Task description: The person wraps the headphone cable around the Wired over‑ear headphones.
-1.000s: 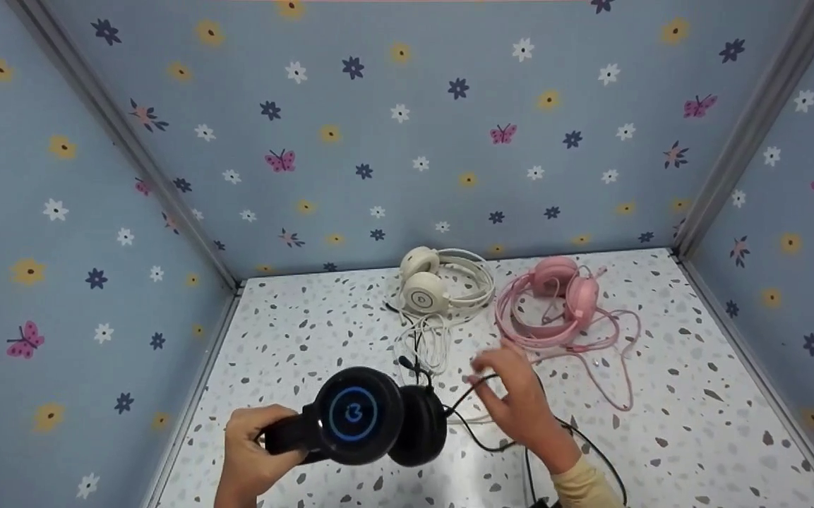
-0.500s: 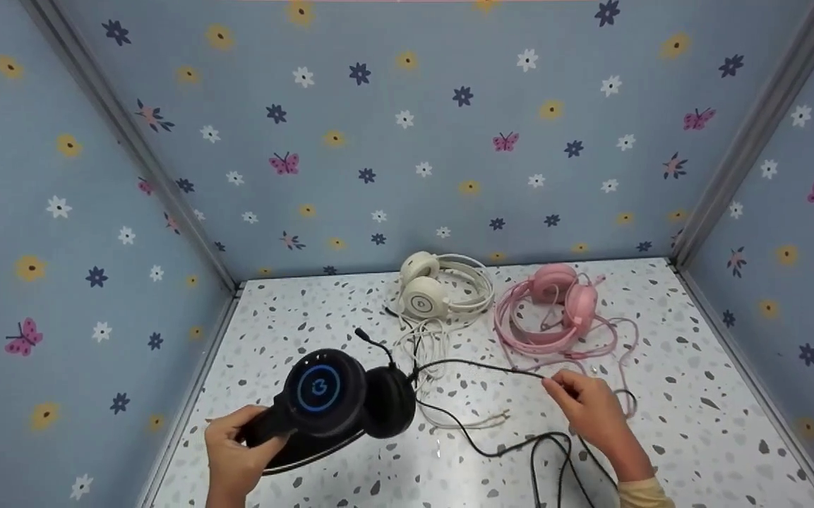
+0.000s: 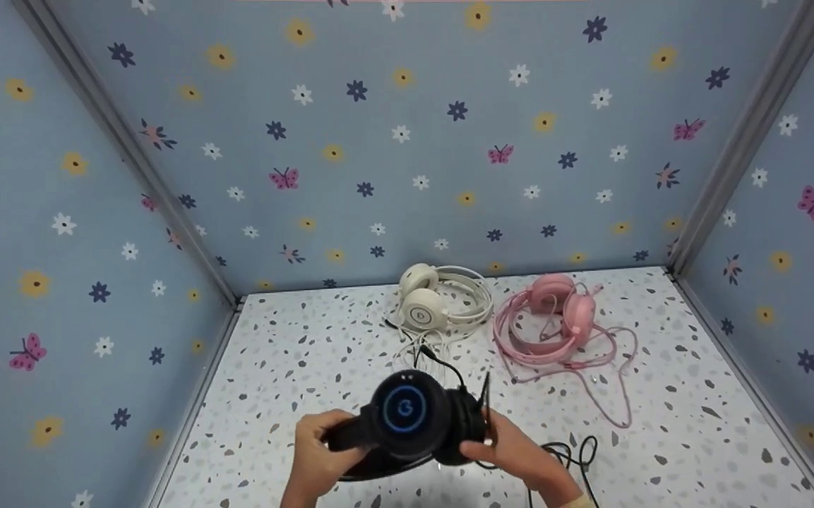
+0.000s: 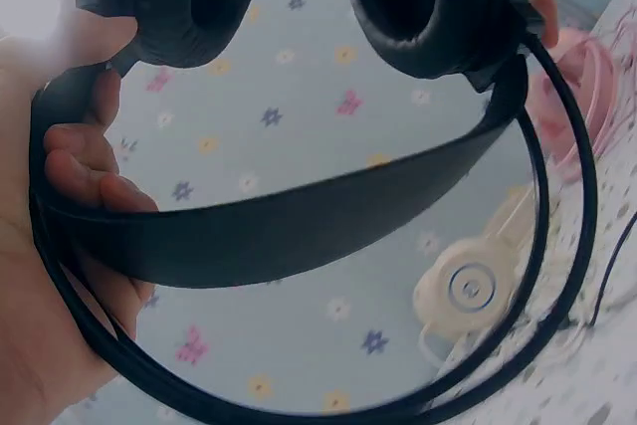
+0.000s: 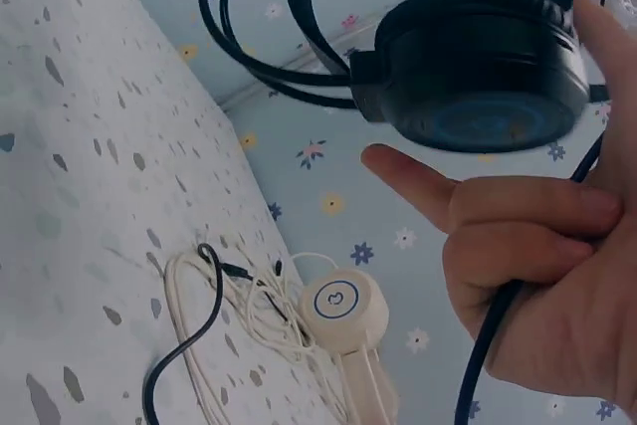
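Observation:
A black headset (image 3: 407,423) with a glowing blue ring on its ear cup is held up over the table near the front. My left hand (image 3: 320,451) grips it by one side of the headband (image 4: 289,236), fingers curled round the band in the left wrist view. The microphone boom (image 3: 452,369) points away from me. Close beside the far ear cup (image 5: 478,67) is my right hand (image 3: 519,455). Its lower fingers curl round the black headset cable (image 5: 490,335), while one finger reaches out below the cup.
At the back of the speckled white table (image 3: 294,339) lies a cream headset (image 3: 424,310) with a bundled cable. A pink headset (image 3: 579,317) sits to its right, its cable trailing forward. Flower-patterned walls (image 3: 449,162) enclose the table. Loops of black cable (image 3: 583,451) lie front right.
My right hand first drew the cable out to the right, then came back left to the ear cup. The black headset and left hand went left, then right again.

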`<state>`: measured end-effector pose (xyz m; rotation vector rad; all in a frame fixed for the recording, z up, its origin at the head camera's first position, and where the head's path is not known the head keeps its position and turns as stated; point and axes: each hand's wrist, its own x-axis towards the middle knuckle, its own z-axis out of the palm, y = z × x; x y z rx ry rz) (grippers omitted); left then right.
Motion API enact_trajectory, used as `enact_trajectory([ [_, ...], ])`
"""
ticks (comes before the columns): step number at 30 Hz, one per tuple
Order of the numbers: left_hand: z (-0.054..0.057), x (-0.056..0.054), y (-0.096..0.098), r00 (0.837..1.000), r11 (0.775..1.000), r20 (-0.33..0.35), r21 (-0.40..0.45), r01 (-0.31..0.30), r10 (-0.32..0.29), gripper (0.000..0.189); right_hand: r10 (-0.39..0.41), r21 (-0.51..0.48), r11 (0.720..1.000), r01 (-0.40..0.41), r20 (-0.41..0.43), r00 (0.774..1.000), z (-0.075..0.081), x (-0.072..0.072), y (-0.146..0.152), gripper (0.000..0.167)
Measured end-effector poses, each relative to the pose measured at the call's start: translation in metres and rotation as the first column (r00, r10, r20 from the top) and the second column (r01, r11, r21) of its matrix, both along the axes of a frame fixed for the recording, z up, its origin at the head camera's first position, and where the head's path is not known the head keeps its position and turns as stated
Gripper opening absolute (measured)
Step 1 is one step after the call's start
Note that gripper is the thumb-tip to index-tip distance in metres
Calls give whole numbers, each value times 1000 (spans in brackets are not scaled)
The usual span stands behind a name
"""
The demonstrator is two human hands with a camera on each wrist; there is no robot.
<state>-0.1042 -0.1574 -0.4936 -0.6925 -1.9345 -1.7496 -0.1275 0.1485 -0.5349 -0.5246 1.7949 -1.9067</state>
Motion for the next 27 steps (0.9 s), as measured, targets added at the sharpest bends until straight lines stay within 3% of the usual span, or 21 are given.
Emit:
enact_trajectory([
  [2,6,3,10,999,999,21,-41,29,-28,30,-50,45,998,52,-42,998,2,1,-6,61],
  [5,5,-1,19,999,995,37,-99,6,-2,32,-192,144,969,202,-84,978,4,-1,-13,58],
  [9,-8,-11,26,999,989,-9,-144,-38,37,39,-407,164,901,402,-4,914,1,-3,-18,48],
  [12,-21,-15,25,998,984,-41,-166,-63,57,43,-507,156,855,494,51,861,-3,-3,-18,41],
  [14,-32,-14,23,996,982,5,-169,-84,86,44,-552,167,828,535,84,829,-6,-3,-17,32],
  [17,-49,-12,22,981,993,182,-109,-49,69,47,-584,186,809,558,145,799,-8,-5,-15,21],
  [19,-56,-9,25,951,999,306,-29,-44,51,46,-571,201,819,538,179,802,-9,-5,-14,20],
  [21,-59,-8,30,927,996,373,60,-62,35,43,-549,218,832,511,183,816,-9,-5,-13,23],
  [24,-60,-7,39,936,980,344,148,-129,71,36,-494,203,864,461,166,853,-9,-5,-12,24],
  [27,-60,-7,44,964,956,236,229,-180,125,27,-424,180,901,396,163,891,-11,-6,-7,36],
])
